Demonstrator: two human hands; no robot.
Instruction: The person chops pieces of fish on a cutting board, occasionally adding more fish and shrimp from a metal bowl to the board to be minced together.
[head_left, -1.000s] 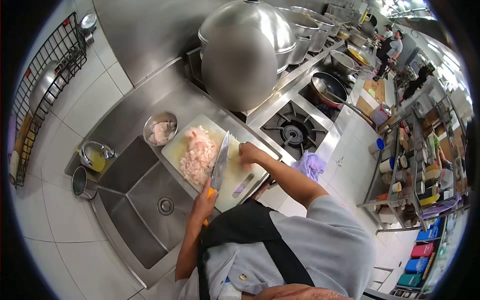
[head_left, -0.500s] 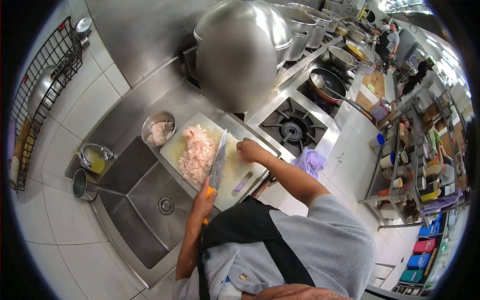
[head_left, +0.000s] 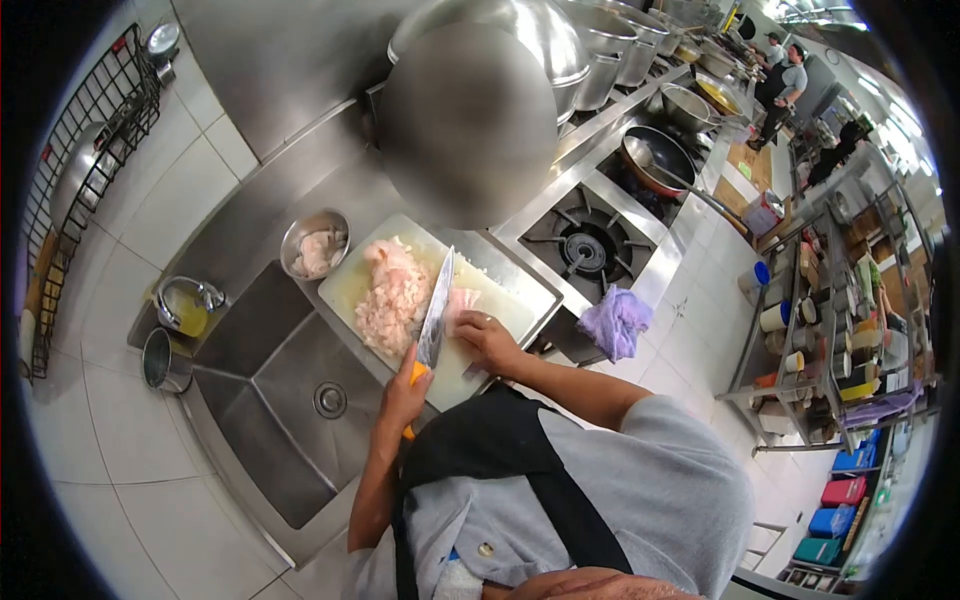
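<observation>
My left hand [head_left: 403,392] is closed around the orange handle of a kitchen knife [head_left: 437,305], its long blade pointing away from me over a white cutting board [head_left: 500,284]. My right hand [head_left: 487,342] is bent on the board just right of the blade, its fingertips on a piece of pale pink raw meat [head_left: 462,299]. Left of the blade lies a heap of diced raw meat [head_left: 390,310], with a larger lump at its far end. A metal bowl [head_left: 293,252] holding more raw meat stands beyond the board's left edge.
A steel sink [head_left: 270,400] lies left of the board, with a tap [head_left: 205,293] and metal cup [head_left: 165,366]. On the right are a gas burner [head_left: 586,245], a purple cloth [head_left: 615,322] and a wok [head_left: 660,160]. Large pots stand behind; two people are far off.
My right hand has moved nearer to me and toward the blade, and a meat piece now shows by its fingertips. The knife has stayed almost in place.
</observation>
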